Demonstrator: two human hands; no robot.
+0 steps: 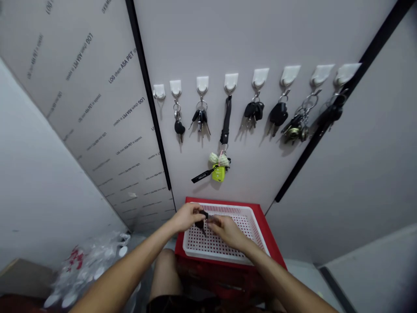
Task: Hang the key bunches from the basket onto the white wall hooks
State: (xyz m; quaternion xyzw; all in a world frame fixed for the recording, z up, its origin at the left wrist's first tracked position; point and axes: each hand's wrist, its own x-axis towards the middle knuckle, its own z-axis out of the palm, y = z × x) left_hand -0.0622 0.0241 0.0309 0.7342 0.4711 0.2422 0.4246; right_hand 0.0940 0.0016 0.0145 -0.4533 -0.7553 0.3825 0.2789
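Over a white plastic basket (192, 251), my left hand (186, 216) is closed, pinching the black head of a key in a small bunch of keys (199, 224). One key of the bunch dangles below the fingers, its blade pointing down. From the other side my right hand (227, 230) is closed on the same bunch, fingertips around what looks like a key's blade; the exact grip is partly hidden. Straight ahead, a yellow-green key fob (218, 173) with a bow and a black tag (202, 176) hangs on a dark strap (226, 121).
White hooks (202, 83) run in a row across the wall panel, most bearing keys, such as a black key set (254, 111). The basket rests on a red stand (272, 243). Plastic-wrapped goods (87, 261) and a cardboard box (28, 276) lie low at left.
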